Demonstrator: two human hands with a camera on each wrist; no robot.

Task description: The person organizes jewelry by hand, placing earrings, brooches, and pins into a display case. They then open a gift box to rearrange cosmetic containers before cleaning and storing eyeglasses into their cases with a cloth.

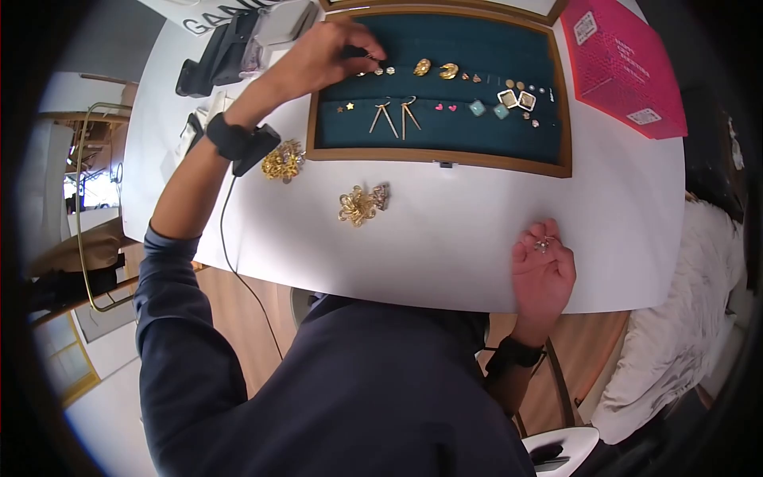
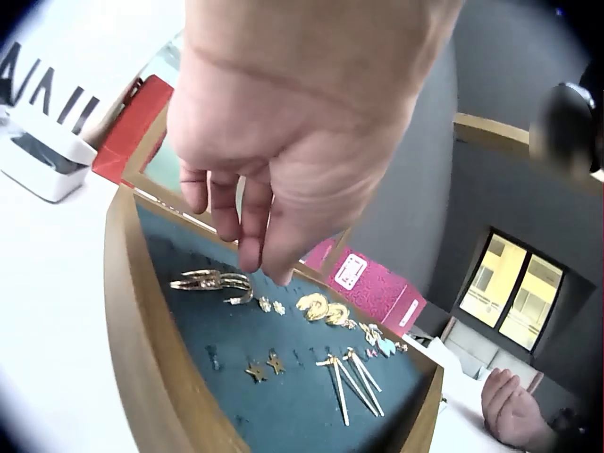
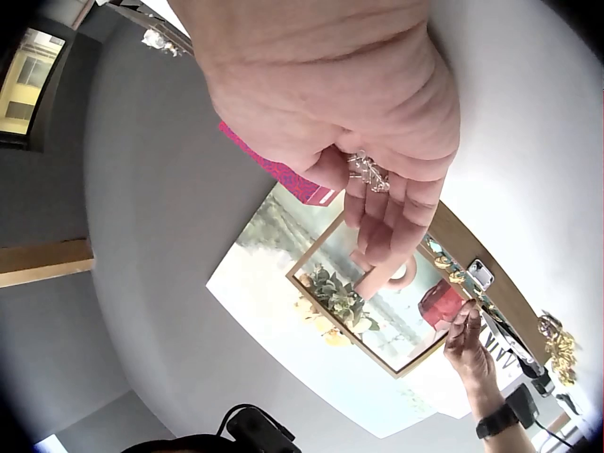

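Observation:
My left hand [image 1: 330, 54] reaches over the left end of the teal-lined jewelry box [image 1: 441, 155], thumb and fingertips close together and pointing down. In the left wrist view, a gold looped earring [image 2: 209, 281] and small flower studs [image 2: 272, 307] lie just below those fingertips. My right hand [image 1: 544, 270] is palm up near the table's front edge. Its curled fingers hold a small silvery piece of jewelry, perhaps earrings [image 3: 368, 172]. Rows in the box hold gold hoop earrings [image 1: 449, 71], star studs [image 1: 350, 106], long bar earrings [image 1: 409, 115] and pale blue square earrings [image 1: 477, 108].
Gold flower-like jewelry [image 1: 358, 207] lies on the white table [image 1: 445, 238], with another gold bundle [image 1: 284, 161] by the box's front left corner. A pink box [image 1: 624, 67] stands right of the case. Dark boxes [image 1: 237, 48] sit at the left. A cable [image 1: 226, 230] trails from the left wrist.

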